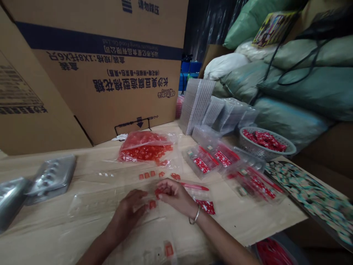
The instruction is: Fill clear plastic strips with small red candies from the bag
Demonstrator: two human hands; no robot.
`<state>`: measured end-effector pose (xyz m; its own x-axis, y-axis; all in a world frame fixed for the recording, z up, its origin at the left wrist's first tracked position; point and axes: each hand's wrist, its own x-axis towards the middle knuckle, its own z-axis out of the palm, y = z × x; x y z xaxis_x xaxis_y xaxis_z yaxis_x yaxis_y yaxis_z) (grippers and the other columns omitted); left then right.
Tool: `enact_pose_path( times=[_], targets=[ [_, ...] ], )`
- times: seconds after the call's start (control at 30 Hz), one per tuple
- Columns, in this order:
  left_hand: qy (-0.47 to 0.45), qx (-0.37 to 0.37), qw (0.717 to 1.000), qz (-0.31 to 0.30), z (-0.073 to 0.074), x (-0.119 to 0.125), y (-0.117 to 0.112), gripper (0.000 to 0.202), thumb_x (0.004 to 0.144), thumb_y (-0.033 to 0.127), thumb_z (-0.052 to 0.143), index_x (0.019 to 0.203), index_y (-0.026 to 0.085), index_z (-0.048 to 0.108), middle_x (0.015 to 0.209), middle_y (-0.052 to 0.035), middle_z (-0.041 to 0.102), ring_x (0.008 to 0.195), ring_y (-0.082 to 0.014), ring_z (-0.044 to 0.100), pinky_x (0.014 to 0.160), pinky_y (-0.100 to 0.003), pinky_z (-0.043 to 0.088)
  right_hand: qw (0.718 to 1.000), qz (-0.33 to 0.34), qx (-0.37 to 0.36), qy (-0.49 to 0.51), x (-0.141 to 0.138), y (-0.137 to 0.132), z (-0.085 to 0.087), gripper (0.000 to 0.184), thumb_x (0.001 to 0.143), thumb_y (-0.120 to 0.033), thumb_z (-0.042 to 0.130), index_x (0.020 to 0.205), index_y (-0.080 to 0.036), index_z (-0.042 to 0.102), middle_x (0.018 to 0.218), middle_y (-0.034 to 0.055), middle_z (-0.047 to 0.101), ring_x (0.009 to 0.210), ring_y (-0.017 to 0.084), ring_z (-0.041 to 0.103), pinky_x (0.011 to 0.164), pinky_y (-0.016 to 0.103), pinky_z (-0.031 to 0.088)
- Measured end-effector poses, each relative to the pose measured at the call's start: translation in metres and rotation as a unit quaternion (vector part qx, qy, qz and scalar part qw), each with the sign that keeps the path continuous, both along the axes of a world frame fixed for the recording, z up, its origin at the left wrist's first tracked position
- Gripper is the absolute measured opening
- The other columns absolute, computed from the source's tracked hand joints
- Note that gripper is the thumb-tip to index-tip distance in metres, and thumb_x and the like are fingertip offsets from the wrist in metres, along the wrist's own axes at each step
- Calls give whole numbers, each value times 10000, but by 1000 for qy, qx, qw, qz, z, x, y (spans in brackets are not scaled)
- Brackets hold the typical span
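Right-hand grip is closed on what appears to be a red piece over a clear tray; left-hand grip state cannot be determined. Tabletop bag contains red candies; perforated basket contains red packets.

The right hand partly hides its red piece.

The head view looks forward and down at the nearby hands.

1 L hand, 1 R hand w/ 1 red pc. Approx. 6 loose pcs beyond, 1 lg bag, 1 bskt.
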<state>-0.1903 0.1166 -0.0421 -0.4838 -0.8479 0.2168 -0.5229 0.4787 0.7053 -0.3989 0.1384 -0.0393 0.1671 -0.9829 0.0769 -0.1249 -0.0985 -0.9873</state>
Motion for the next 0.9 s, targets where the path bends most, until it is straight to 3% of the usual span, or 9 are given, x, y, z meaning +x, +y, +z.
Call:
enact_pose_path(
  times=[0.1,0.23,0.47,0.63,0.73,0.8,0.9],
  targets=[
    [8,33,997,71,3,17,0,298,749,352,576,1010,221,635,951,-40,703,799,-182,641,730,-316,522,999,24,-31,37,19,5,-2,198,739,-165,623,932,-183,666,817,1,654,745,116,594,666,224,447],
    [-65,75,995,22,-5,26,3,255,647,162,516,842,205,675,851,-37,703,813,-195,639,762,-326,504,967,72,-103,223,34,1,-10,177,724,-118,657,881,-194,689,818,7,679,797,145,602,757,257,432],
    [-73,84,993,32,-11,25,4,330,632,95,501,906,173,669,890,-56,702,846,-206,643,766,-325,499,960,75,-77,259,28,-3,-15,169,725,-114,674,883,-173,689,802,-1,688,740,111,611,676,195,430],
    [-66,79,995,15,-13,22,6,371,641,78,517,960,190,670,930,-45,708,896,-213,625,816,-338,471,908,102,-153,375,41,3,-5,55,780,-165,655,832,-151,666,837,52,679,833,164,597,776,266,436],
    [-53,71,996,-14,-16,19,7,252,729,148,540,924,222,681,920,-24,712,861,-201,615,810,-337,456,868,150,-211,424,43,2,0,56,808,-193,632,852,-169,655,886,53,680,872,168,594,818,273,432],
    [-48,63,997,-23,-17,16,9,186,804,234,526,894,239,688,889,-19,709,839,-198,612,802,-343,451,875,157,-191,416,33,-8,3,57,784,-200,659,840,-191,660,869,16,681,845,138,601,782,227,436],
    [-64,47,997,-21,-16,12,10,170,840,303,531,893,251,684,914,-22,695,862,-201,608,817,-357,453,898,63,-135,414,9,-35,7,109,834,-142,554,830,-181,655,910,25,674,887,130,595,795,223,430]
  ],
)
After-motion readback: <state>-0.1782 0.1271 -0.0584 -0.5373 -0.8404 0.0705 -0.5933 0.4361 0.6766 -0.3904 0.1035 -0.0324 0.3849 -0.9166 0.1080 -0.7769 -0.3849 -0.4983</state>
